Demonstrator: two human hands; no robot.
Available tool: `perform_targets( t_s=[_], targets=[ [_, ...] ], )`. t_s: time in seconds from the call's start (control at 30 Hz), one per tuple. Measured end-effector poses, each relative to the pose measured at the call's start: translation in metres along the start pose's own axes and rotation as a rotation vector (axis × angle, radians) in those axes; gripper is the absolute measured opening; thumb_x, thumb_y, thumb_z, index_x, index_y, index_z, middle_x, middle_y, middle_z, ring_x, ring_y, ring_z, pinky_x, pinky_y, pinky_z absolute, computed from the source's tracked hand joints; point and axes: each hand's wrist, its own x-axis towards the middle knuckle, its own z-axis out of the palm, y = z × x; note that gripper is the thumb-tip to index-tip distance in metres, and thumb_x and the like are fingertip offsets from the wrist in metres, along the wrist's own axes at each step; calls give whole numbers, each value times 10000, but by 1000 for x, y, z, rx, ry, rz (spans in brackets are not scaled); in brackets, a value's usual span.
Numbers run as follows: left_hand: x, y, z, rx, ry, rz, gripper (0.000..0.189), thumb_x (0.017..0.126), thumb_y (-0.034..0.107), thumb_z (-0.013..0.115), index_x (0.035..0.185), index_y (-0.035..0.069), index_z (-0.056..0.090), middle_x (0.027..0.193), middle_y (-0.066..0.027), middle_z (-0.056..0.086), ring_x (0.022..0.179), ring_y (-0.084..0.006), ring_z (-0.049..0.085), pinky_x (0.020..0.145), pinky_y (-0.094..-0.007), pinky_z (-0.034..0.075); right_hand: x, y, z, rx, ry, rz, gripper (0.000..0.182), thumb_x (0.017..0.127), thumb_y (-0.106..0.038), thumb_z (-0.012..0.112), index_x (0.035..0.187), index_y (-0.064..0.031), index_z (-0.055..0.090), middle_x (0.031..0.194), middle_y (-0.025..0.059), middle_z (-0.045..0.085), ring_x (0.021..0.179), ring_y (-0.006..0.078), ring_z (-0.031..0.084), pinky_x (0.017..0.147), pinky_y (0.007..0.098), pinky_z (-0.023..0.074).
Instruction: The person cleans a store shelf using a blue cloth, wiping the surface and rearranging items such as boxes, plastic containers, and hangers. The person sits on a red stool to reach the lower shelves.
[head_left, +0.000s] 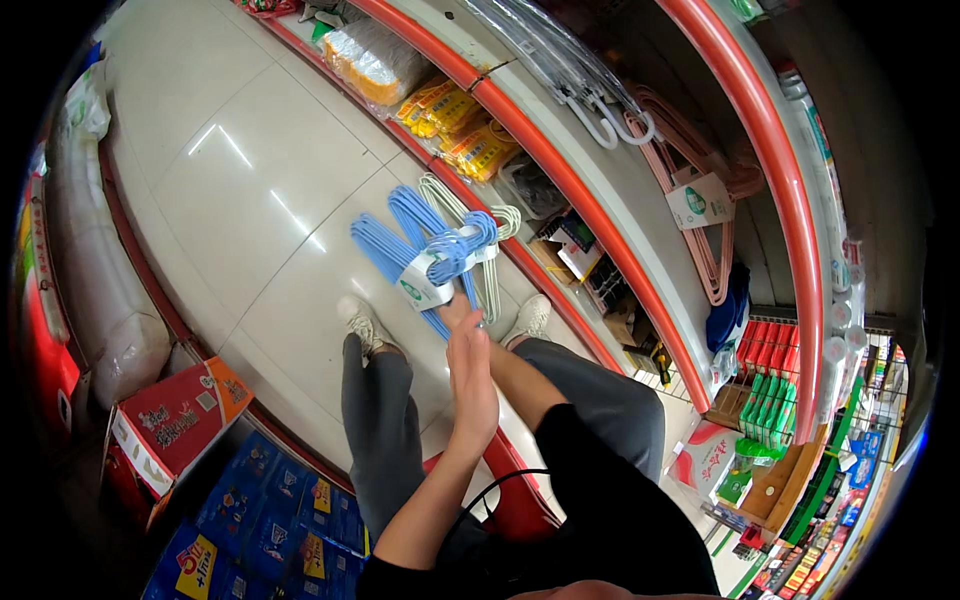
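My left hand (474, 379) is held flat and edge-on in front of my right wrist, its fingers straight and nothing visible in it. Behind it, my right hand (454, 309) reaches to the bundled blue clothes hangers (381, 244) and appears to grip them near their hooks; its fingers are mostly hidden. A white paper band (420, 283) with a green mark wraps the nearest blue bundle. Close behind are a second blue bundle (409, 210) and a bundle of pale green hangers (491, 289), their hooks crowded together.
Red-edged shelves (570, 184) curve along the right, with yellow packets (476, 150), clear umbrellas (592, 97) and pink hangers (686, 169). At left stand a plastic-wrapped roll (112, 285), a red carton (176, 420) and blue packs (262, 495). Pale tiles (247, 195) cover the floor.
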Motion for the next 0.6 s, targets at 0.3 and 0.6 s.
perform_targets(
  t_s=[0.3,0.6],
  targets=[
    [5,11,-13,20,-44,-151,454,1046,384,326,1277,57,539,1327,-66,511,1291,-183,403,1112,-393,254,49,21,-3,-97,34,174,601,666,-254,799,1191,-27,615,1139,209,657,1086,340,629,929,390,485],
    [-7,11,11,-50,-127,-139,441,1033,393,362,1228,55,569,1271,-74,538,1248,-176,430,1082,-390,279,-63,-149,-236,-234,398,-641,267,849,-82,675,1108,-29,634,1051,123,664,1012,256,638,896,365,491]
  ],
)
